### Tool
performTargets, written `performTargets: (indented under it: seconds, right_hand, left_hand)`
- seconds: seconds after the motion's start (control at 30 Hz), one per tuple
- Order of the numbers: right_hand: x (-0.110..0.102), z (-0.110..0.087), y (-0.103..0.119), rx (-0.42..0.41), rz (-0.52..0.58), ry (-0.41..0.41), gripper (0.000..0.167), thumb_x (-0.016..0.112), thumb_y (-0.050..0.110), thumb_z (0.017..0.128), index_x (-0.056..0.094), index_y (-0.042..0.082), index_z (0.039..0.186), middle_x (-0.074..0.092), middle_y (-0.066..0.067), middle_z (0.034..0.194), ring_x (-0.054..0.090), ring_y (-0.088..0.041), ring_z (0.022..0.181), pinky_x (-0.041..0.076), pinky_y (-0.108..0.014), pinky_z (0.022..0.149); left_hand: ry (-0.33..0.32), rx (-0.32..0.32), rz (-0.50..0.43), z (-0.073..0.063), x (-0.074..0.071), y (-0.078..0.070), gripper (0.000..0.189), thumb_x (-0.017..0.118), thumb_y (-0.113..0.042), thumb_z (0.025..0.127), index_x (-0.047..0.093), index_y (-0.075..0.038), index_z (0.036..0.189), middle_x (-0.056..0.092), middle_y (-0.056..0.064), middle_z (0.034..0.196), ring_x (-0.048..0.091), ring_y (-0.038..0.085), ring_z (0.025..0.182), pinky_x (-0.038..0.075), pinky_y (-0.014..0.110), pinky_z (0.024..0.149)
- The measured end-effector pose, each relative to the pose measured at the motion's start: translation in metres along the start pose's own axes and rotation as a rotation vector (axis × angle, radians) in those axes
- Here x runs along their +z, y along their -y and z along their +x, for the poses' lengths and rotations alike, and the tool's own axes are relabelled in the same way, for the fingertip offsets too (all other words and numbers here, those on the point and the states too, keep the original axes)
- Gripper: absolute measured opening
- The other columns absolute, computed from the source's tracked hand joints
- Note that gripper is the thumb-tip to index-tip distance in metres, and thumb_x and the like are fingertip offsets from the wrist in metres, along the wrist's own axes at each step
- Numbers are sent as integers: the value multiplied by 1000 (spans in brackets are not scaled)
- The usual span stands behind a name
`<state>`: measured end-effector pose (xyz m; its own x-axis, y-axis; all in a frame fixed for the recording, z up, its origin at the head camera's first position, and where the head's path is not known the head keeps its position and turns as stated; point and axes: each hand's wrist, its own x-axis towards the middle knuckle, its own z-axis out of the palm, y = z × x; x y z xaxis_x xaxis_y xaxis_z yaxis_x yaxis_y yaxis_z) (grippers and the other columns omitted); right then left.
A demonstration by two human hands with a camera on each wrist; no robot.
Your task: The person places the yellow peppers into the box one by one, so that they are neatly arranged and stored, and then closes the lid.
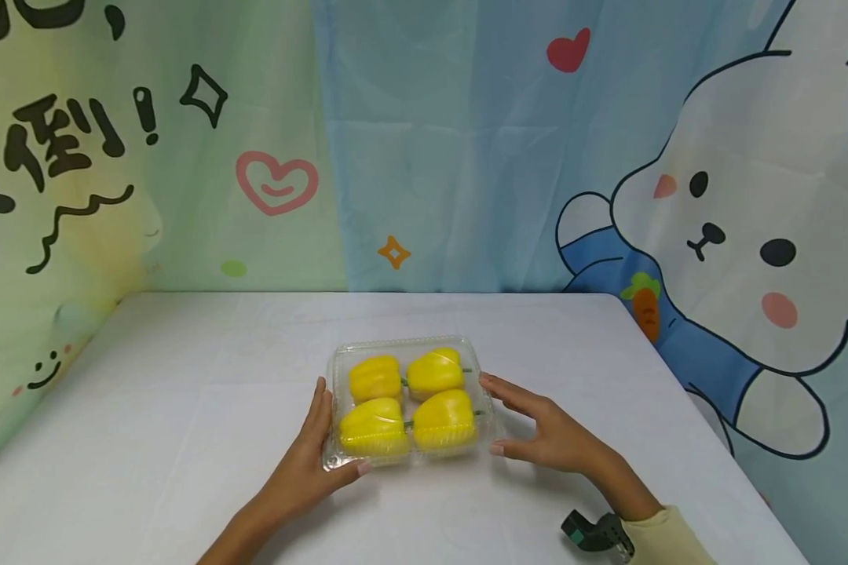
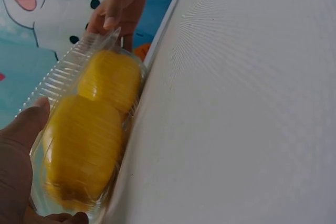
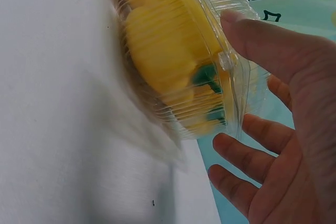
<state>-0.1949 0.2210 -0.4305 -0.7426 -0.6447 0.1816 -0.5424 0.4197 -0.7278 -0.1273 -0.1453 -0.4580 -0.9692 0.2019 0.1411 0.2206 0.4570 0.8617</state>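
Note:
A clear plastic clamshell box (image 1: 404, 342) stands on the white table with several yellow bell peppers (image 1: 435, 373) inside, their green stems to the right. My left hand (image 1: 298, 463) holds the box's left end, its thumb at the near corner and its fingers along the side. In the left wrist view that thumb (image 2: 31, 119) lies at the lid's edge, with fingertips (image 2: 79, 217) curled in low at the end. My right hand (image 1: 561, 435) is spread beside the right end. Its thumb (image 3: 252, 32) overlaps the lid's rim in the right wrist view, the other fingers loosely extended.
A white cloth covers the table (image 1: 184, 377). Behind it hangs a printed curtain (image 1: 438, 157) with a cartoon rabbit (image 1: 735, 196) at the right. A dark device (image 1: 597, 534) sits by the right sleeve (image 1: 667, 537).

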Motion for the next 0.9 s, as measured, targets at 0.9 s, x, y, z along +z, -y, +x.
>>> performTargets:
  seconds: [0.9]
  right_hand:
    - [9,1,4,87,-4,5,63,59,16,98,30,3,152,46,-19,141,58,-27,107,53,-37,85]
  left_hand:
    - [57,-122,-270,0,-7,-5,96,64,-15,87,-1,-10,157,4,12,161,15,37,143,24,46,110]
